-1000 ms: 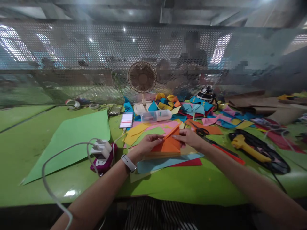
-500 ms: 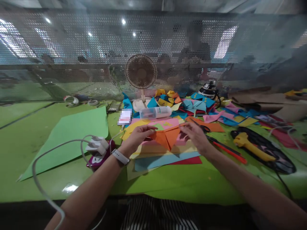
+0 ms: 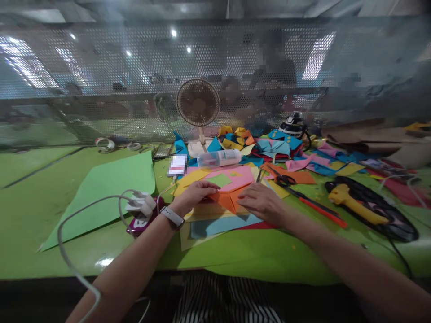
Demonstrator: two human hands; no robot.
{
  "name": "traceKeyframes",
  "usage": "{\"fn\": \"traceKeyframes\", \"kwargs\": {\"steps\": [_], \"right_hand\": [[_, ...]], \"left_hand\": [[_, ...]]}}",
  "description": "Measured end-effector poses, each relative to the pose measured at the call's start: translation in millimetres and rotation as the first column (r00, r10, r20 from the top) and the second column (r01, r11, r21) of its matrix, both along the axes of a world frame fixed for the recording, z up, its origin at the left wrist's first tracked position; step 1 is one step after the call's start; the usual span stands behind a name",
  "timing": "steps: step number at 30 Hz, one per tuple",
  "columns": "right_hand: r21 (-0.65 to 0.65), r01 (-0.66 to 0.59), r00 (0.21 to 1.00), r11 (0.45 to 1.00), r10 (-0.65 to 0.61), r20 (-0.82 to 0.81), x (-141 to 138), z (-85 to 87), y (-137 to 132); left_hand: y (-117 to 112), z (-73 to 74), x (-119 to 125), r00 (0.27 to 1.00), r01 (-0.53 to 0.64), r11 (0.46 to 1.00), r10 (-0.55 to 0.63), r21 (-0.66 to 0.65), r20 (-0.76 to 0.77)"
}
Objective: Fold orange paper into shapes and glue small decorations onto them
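Observation:
A folded orange paper point(image 3: 229, 198) lies on a stack of coloured sheets point(image 3: 215, 224) at the middle of the green table point(image 3: 256, 255). My left hand point(image 3: 193, 194), with a watch on its wrist, rests flat on the orange paper's left side, fingers stretched out. On the paper's right side my right hand point(image 3: 261, 202) presses down with fingers flat and extended. Neither hand grips anything.
A large light-green sheet point(image 3: 104, 193) lies at the left beside a white charger with cable point(image 3: 139, 204). Behind are a small fan point(image 3: 198, 105), a clear bottle point(image 3: 218, 158), paper scraps, scissors point(image 3: 286, 181) and a yellow tool point(image 3: 353, 204). People sit beyond the mesh screen.
The orange paper, held up between both hands before, now lies on the stack. Both hands have come down and press on it flat.

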State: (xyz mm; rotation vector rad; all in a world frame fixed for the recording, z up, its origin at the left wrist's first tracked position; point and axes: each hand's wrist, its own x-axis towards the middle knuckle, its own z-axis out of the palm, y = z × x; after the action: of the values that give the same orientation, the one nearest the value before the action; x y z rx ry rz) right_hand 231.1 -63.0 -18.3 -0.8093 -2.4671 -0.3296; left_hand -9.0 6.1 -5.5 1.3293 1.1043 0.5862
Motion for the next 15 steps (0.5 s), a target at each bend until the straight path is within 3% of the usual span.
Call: {"fn": "traceKeyframes", "kwargs": {"steps": [3, 7, 9, 11, 13, 15], "right_hand": [[-0.063, -0.040, 0.998, 0.997, 0.037, -0.053, 2.5, -0.4, 2.4], [-0.149, -0.058, 0.997, 0.987, 0.050, -0.060, 2.3, 0.1, 1.6], [-0.192, -0.055, 0.998, 0.980, 0.046, -0.052, 1.2, -1.3, 1.0], [-0.237, -0.051, 0.998, 0.970, 0.042, -0.042, 0.3, -3.5, 0.8], [-0.280, -0.045, 0.999, 0.959, 0.035, -0.040, 0.1, -6.3, 1.0], [-0.330, -0.033, 0.999, 0.943, 0.019, -0.045, 0.6, -9.0, 1.2]], "left_hand": [[-0.2, 2.6, 0.0, 0.991, 0.071, 0.997, -0.068, 0.023, -0.112], [-7.5, 9.0, 1.3, 0.909, 0.264, 0.931, -0.153, 0.251, -0.389], [-16.2, 9.9, 4.1, 0.866, 0.324, 0.855, -0.097, 0.405, -0.490], [-26.4, 7.9, 8.2, 0.785, 0.441, 0.680, 0.024, 0.585, -0.619], [-35.6, 3.9, 12.2, 0.712, 0.562, 0.524, 0.088, 0.641, -0.696], [-41.7, -0.6, 14.8, 0.673, 0.644, 0.430, 0.075, 0.633, -0.736]]}}
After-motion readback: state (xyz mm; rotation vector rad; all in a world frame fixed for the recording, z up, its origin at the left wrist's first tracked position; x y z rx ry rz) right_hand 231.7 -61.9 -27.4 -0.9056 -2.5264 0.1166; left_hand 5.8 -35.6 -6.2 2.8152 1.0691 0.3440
